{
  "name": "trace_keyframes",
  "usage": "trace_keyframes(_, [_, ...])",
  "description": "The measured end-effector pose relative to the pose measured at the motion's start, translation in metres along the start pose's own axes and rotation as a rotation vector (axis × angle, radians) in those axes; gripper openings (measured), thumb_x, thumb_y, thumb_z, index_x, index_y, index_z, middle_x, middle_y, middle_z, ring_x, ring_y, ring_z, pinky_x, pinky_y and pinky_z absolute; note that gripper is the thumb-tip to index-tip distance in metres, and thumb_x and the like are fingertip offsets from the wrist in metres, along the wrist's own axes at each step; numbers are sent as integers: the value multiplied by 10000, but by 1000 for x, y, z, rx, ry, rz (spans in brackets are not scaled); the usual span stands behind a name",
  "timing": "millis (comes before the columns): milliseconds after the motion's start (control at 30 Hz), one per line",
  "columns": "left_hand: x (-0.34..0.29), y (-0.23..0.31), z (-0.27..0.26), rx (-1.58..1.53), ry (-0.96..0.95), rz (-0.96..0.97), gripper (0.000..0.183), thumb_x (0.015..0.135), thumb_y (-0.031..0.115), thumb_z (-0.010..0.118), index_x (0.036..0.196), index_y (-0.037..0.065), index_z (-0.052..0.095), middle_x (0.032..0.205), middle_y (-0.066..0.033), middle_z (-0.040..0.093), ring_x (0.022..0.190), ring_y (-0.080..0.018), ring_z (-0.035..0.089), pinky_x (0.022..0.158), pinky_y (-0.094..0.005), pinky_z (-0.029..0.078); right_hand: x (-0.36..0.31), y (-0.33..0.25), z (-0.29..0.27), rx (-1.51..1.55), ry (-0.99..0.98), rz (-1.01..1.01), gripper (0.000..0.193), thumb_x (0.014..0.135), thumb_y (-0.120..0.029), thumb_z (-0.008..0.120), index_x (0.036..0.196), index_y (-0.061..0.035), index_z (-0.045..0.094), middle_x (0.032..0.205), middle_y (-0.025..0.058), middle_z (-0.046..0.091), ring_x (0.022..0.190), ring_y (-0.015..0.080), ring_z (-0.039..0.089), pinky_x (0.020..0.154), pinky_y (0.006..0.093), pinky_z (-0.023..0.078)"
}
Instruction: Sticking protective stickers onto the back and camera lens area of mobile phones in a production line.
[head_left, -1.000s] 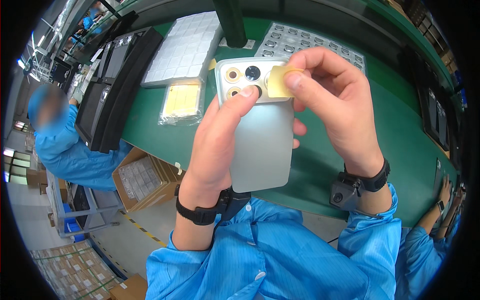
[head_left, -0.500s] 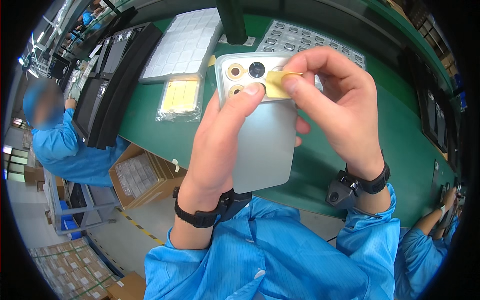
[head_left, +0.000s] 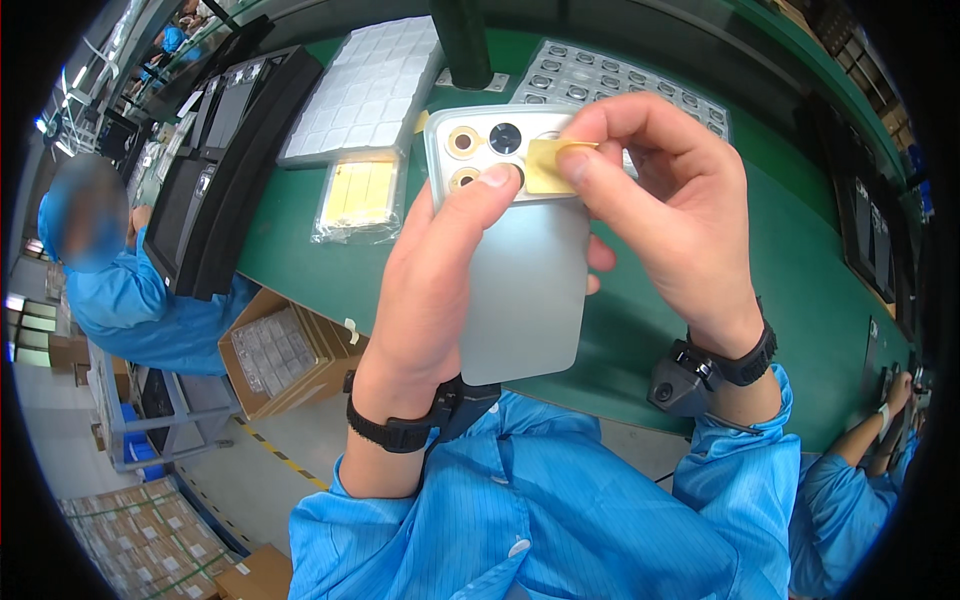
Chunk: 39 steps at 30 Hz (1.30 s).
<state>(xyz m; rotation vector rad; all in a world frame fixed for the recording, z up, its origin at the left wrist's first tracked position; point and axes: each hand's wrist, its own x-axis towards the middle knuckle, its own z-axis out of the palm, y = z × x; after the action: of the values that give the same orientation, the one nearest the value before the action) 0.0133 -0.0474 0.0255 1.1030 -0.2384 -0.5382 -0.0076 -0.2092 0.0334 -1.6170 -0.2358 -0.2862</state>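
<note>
A pale silver-green phone back cover (head_left: 525, 290) with a wide camera section at its top is held up over the green bench. My left hand (head_left: 425, 265) is closed round its left side, the thumb lying on the camera section and fingertips showing past the right edge. Gold-ringed holes and a dark lens (head_left: 504, 139) show on that section. Between thumb and forefinger, my right hand (head_left: 680, 190) pinches a small yellow sticker (head_left: 547, 168), which lies against the camera section's right part with its upper corner lifted. The holes beneath the sticker are hidden.
Behind the cover lie a white moulded tray stack (head_left: 365, 85), a bag of yellow sheets (head_left: 360, 198) and a clear tray of lens rings (head_left: 620, 80). Black trays (head_left: 215, 170) line the bench's left edge. A person (head_left: 130, 270) works at left, another person's arm (head_left: 865, 440) shows at right.
Both my hands and the phone back cover have shifted slightly left. The pinch on the yellow sticker stays the same. The person at left has moved their head.
</note>
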Motion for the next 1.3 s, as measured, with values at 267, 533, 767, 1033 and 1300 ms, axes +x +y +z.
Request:
trace_keyframes(267, [-1,-2,3,57,14,91,376,954,223,548,1239,-18,502,902,-158,678,723,-228,701,602,-317,585,-1,2,1,3,23,8,132,886,-40,649,1005,15,631,850,20,592,709,59,567,480,188,445])
trace_keyframes(533, [-3,-5,3,54,40,97,357,956,191,548,1255,0,500,975,-135,667,776,-206,697,633,-306,583,5,16,5,-160,100,-208,102,876,-60,671,948,5,641,808,19,582,676,45,555,454,189,429])
trace_keyframes(767, [-6,-5,5,66,55,121,345,957,156,572,1257,-4,511,998,-110,663,790,-172,679,643,-280,556,5,21,5,-346,144,-402,111,860,-55,689,935,8,637,796,19,585,698,31,536,447,176,406])
trace_keyframes(1033, [-8,-4,10,74,107,126,345,956,139,557,1264,-8,507,1007,-120,666,811,-186,689,664,-292,567,1,11,12,-182,204,-312,131,844,-20,694,962,-7,638,730,-6,570,585,33,511,449,167,381])
trace_keyframes(1300, [-9,-3,0,61,-40,44,433,933,243,561,1249,-43,482,985,-180,657,792,-275,711,672,-386,608,3,3,-2,-25,24,52,213,912,-203,663,854,2,657,654,-12,565,552,29,502,479,205,393])
